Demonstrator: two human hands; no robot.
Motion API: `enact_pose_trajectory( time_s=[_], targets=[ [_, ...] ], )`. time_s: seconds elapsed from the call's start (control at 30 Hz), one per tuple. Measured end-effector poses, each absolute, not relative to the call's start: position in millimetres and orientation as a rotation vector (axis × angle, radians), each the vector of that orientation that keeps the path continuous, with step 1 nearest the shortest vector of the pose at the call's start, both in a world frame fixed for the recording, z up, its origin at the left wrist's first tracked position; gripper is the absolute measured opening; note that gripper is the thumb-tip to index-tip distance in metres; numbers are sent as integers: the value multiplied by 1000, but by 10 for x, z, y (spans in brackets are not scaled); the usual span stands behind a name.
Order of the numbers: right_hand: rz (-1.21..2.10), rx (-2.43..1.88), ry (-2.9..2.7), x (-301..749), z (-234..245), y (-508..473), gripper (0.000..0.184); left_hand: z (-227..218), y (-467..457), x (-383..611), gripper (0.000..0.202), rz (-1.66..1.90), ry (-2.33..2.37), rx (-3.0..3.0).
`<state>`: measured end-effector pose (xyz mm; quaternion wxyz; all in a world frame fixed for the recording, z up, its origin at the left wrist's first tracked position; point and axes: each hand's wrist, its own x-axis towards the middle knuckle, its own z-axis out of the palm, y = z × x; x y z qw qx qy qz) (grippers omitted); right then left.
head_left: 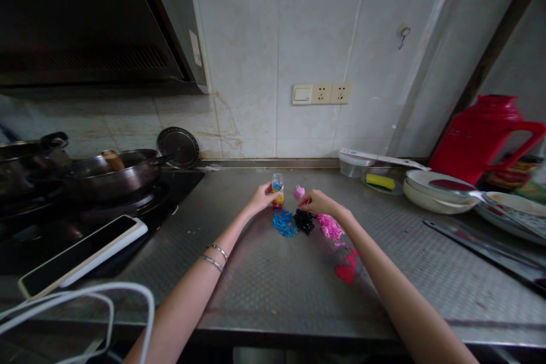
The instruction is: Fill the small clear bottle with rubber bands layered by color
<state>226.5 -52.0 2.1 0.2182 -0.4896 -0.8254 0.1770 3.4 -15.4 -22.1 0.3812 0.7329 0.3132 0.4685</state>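
My left hand (263, 199) is closed around a small clear jar (277, 190), which stands upright on the counter. Layers of red, yellow and blue show inside it. My right hand (318, 203) has its fingers pinched together just above a black pile (304, 220); what they hold, if anything, is too small to make out. A blue pile (284, 223) lies to the left of the black one and a pink pile (330, 227) to the right. All three look like small rubber bands. Behind the right fingers sits a small pink object (299, 191).
On the left are a stove with a pan (113, 173), a phone-like device (85, 253) and a white cable (145, 296). Bowls (435, 196), a yellow sponge (380, 182) and a red thermos (478, 136) stand right. A red heart-shaped patch (346, 267) shows near my right forearm.
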Motion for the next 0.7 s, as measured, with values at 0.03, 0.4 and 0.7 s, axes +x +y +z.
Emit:
enact_pose_trajectory(
  time_s=[0.03, 0.4, 0.7],
  targets=[
    [479, -1368, -2284, 2274, -7, -530, 16, -222, -156, 33, 36, 1193, 801, 1871],
    [432, -1378, -2385, 2224, -38, -536, 18, -251, -134, 24, 36, 1196, 780, 1898],
    [379, -1295, -2390, 2249, -78, -554, 19, -247, -141, 31, 37, 1198, 793, 1894]
  ],
)
